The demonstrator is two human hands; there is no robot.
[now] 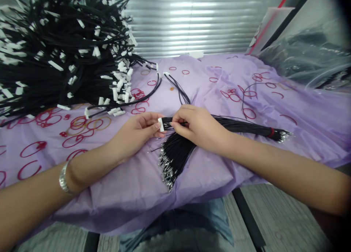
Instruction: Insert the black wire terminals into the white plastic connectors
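Note:
Between thumb and fingers, my left hand [138,129] grips a small white connector housing [161,124] with black wires running out of its right side. Close beside it, my right hand [200,126] pinches a black wire [171,124] just right of the housing; its tip is hidden by the fingers. Under my right hand lies a fanned bundle of black wires [178,149] with bare metal terminals [168,171] pointing toward me. Another black wire bundle [246,128], tied with a red band [271,132], stretches to the right.
A large pile of black cables with white connectors [65,54] fills the back left. Red rubber bands [78,124] lie scattered over the purple cloth [115,204]. Window blinds [189,21] stand behind, and clear plastic bags [304,58] sit at the right.

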